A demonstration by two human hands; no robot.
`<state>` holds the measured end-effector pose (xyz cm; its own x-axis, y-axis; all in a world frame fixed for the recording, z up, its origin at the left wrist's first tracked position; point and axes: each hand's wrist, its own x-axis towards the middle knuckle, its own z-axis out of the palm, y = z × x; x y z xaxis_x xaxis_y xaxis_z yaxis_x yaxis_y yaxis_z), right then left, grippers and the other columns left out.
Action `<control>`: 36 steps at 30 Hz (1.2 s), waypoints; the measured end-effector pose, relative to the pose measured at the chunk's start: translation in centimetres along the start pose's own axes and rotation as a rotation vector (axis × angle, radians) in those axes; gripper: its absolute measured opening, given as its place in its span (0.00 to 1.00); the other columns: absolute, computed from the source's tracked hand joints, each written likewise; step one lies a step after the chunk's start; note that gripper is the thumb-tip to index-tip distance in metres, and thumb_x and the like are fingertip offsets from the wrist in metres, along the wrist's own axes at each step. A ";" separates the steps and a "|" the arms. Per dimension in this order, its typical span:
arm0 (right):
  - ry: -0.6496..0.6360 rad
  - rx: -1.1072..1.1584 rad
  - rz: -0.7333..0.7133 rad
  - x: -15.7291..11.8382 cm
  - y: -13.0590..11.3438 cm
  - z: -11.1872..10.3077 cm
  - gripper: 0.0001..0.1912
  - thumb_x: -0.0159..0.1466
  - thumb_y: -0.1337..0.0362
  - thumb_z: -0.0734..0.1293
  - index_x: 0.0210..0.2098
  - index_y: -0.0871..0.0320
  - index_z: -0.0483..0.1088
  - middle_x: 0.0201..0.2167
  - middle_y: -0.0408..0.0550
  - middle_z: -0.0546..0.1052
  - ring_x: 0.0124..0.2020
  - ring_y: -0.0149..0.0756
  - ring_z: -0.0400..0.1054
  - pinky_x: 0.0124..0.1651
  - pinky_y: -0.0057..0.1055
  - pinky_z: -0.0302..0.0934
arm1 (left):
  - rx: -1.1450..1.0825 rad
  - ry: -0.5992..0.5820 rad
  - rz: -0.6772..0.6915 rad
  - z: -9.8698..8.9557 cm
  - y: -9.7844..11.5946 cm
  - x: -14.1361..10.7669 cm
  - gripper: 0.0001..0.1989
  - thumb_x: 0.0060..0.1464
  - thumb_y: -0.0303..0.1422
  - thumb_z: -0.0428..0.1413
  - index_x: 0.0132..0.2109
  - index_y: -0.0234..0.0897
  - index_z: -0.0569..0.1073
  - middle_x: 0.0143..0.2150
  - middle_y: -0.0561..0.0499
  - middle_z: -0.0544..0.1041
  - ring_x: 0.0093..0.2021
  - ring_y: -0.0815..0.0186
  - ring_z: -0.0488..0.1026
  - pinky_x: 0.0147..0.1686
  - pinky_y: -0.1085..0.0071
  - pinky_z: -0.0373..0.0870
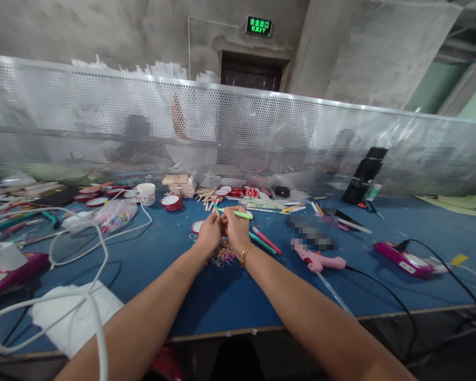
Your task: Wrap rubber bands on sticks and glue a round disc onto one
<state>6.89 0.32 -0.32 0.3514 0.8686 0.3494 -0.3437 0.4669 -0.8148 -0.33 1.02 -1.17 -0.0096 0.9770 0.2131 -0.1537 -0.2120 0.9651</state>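
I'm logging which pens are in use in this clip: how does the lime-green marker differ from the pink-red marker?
The lime-green marker is gripped in the right hand, while the pink-red marker lies loose on the blue table. The lime-green marker points roughly sideways across the picture; the pink-red marker slants down toward the right. Both are slim and pen-shaped.
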 end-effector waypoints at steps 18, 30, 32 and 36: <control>-0.002 -0.087 -0.035 0.1 0.5 -0.2 0.07 0.54 0.61 0.65 0.29 0.57 0.63 0.21 0.36 0.68 0.23 0.27 0.62 0.27 0.23 0.58 | 0.042 0.032 0.030 -0.2 0.2 -0.3 0.11 0.50 0.32 0.57 0.24 0.37 0.63 0.17 0.58 0.60 0.20 0.72 0.56 0.21 0.76 0.53; -0.013 -0.049 -0.039 0.2 0.8 -0.1 0.08 0.55 0.60 0.65 0.29 0.56 0.63 0.20 0.35 0.68 0.22 0.26 0.61 0.25 0.23 0.57 | 0.062 0.019 0.048 -0.2 0.2 -0.1 0.10 0.50 0.34 0.57 0.25 0.37 0.65 0.17 0.58 0.62 0.20 0.72 0.55 0.19 0.77 0.51; -0.019 -0.060 -0.040 0.1 0.7 -0.1 0.08 0.55 0.60 0.66 0.29 0.56 0.63 0.20 0.36 0.68 0.22 0.27 0.62 0.26 0.23 0.58 | 0.062 0.015 0.053 -0.2 0.2 -0.1 0.10 0.50 0.34 0.57 0.25 0.37 0.65 0.17 0.57 0.62 0.20 0.72 0.56 0.19 0.77 0.51; 0.011 -0.068 -0.020 0.1 0.6 0.0 0.07 0.55 0.60 0.65 0.29 0.56 0.63 0.20 0.36 0.68 0.22 0.27 0.62 0.25 0.23 0.57 | 0.053 0.027 0.042 -0.2 0.2 -0.1 0.10 0.50 0.34 0.58 0.26 0.37 0.66 0.17 0.57 0.61 0.20 0.72 0.56 0.19 0.77 0.51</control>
<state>6.70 0.70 -0.76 0.3671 0.8574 0.3608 -0.2772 0.4711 -0.8374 -0.60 0.89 -1.07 -0.0418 0.9674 0.2499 -0.1004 -0.2530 0.9622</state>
